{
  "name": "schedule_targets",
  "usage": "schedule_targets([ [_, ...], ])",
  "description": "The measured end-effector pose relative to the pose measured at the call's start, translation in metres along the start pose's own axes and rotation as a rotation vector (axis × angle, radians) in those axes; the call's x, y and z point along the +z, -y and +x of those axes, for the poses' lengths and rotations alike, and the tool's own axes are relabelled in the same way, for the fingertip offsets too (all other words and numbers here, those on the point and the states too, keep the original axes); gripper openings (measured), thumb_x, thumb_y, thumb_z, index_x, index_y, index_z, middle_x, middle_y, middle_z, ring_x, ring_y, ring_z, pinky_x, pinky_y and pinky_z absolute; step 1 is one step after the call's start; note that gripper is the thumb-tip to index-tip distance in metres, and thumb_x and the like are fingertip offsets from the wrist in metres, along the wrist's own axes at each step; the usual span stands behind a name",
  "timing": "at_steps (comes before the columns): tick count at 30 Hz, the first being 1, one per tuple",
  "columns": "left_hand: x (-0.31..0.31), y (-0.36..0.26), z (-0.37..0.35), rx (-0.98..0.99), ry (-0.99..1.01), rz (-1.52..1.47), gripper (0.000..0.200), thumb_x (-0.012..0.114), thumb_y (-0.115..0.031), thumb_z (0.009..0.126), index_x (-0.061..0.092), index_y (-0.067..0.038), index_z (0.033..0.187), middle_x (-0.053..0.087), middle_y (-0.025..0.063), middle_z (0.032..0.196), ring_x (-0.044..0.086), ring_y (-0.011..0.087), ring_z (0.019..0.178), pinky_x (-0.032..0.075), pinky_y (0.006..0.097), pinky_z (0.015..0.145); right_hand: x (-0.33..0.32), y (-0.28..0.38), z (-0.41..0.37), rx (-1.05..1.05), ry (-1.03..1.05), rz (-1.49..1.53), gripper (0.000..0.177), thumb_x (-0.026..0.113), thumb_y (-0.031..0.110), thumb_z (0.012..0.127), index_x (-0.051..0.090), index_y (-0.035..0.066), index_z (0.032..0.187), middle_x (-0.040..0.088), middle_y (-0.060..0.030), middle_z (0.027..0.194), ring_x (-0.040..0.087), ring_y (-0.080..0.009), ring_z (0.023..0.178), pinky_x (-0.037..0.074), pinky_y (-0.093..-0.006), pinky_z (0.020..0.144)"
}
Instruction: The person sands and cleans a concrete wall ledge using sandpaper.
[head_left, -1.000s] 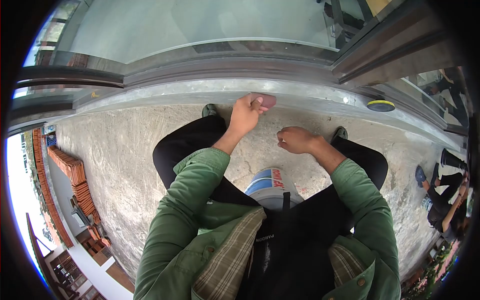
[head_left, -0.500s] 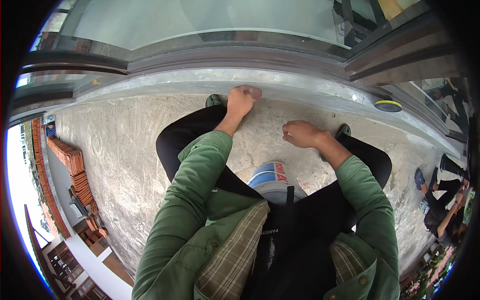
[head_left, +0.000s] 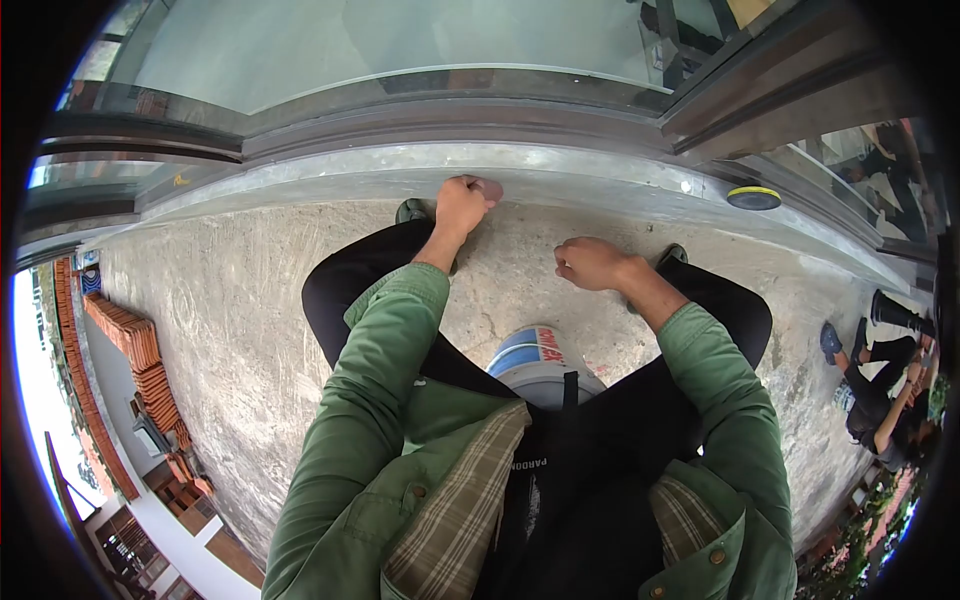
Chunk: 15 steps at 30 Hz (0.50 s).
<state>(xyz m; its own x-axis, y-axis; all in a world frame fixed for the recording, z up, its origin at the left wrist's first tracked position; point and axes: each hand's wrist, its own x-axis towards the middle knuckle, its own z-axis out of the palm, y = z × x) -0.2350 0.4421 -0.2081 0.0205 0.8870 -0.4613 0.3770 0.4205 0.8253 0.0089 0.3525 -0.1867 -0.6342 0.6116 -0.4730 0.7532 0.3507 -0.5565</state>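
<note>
My left hand [head_left: 461, 207] is closed on a reddish-brown piece of sandpaper [head_left: 487, 190], pressed to the front face of the low concrete sill [head_left: 590, 192]. Part of the sandpaper is hidden by the fingers. My right hand [head_left: 594, 263] hangs over the floor between my knees, its fingers curled in, with nothing showing in them. Below it, between my legs, stands a white and blue plastic bucket [head_left: 535, 350], partly hidden by my clothes.
On the sill to the right lies a round black and yellow pad [head_left: 753, 198]. Brown window frames [head_left: 450, 125] and glass rise behind the sill. Stacked orange roof tiles [head_left: 130, 335] stand at the left. Another person [head_left: 885, 400] sits at the far right.
The view has turned slightly, so the surroundings sit a little further left. My left hand keeps the sandpaper against the sill; my right hand stays curled over the floor.
</note>
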Motion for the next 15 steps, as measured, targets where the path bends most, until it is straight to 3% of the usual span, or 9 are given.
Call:
schedule_targets([
  [4,0.023,-0.006,-0.005,-0.044,0.120,-0.249,0.034,0.047,-0.009,0.098,0.049,0.016,0.121,0.062,0.0233,0.111,0.071,0.0264,0.084,0.057,0.0299,0.071,-0.001,0.001,-0.003,0.023,-0.004,0.002,0.024,0.056,0.022,0.090,0.064,-0.001,0.095,0.064,-0.0200,0.099,0.061,-0.0369,0.099,0.048,-0.0451,0.088],
  [8,0.046,-0.009,0.001,-0.076,0.189,-0.330,0.033,0.047,-0.009,0.098,0.049,0.015,0.121,0.061,0.0231,0.111,0.070,0.0275,0.086,0.058,0.0313,0.073,-0.006,0.011,-0.008,0.029,-0.039,-0.066,0.024,0.057,0.022,0.090,0.063,0.000,0.097,0.064,-0.0188,0.099,0.062,-0.0365,0.098,0.049,-0.0446,0.087],
  [10,0.061,0.002,0.007,-0.054,0.132,-0.320,0.030,0.050,-0.006,0.092,0.059,0.017,0.109,0.066,0.0237,0.095,0.070,0.0241,0.073,0.057,0.0303,0.063,-0.010,0.021,-0.014,0.038,-0.062,-0.102,0.024,0.058,0.023,0.090,0.063,0.000,0.098,0.064,-0.0185,0.099,0.062,-0.0363,0.098,0.049,-0.0445,0.086],
  [15,0.086,-0.001,0.010,-0.104,0.160,-0.334,0.026,0.049,-0.004,0.088,0.063,0.013,0.101,0.067,0.0230,0.093,0.069,0.0258,0.071,0.057,0.0329,0.064,-0.032,0.059,-0.055,0.037,-0.346,-0.058,0.023,0.059,0.023,0.090,0.061,0.001,0.095,0.063,-0.0176,0.095,0.062,-0.0350,0.098,0.049,-0.0446,0.086],
])
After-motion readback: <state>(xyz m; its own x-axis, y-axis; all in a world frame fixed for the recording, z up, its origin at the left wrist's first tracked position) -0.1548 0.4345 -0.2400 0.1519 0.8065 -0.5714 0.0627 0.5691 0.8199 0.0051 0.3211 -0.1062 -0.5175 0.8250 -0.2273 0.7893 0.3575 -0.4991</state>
